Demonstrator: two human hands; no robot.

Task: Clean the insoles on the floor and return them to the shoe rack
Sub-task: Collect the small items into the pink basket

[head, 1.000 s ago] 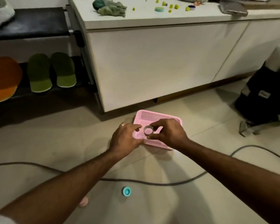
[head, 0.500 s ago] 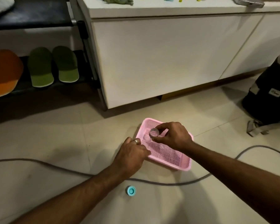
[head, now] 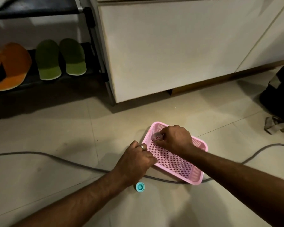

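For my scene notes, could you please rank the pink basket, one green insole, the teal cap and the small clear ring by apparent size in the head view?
1. pink basket
2. green insole, farther off, so unsure
3. teal cap
4. clear ring, about alike

I'm seeing no readable text, label, brand, number or sign anywhere in front of me; a faint reddish mark is showing on the pink basket's (head: pixel 197 181) rim, but it's illegible.

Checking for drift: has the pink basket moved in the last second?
Yes. The pink basket slid nearer the grey cable; its near edge now overlaps it.
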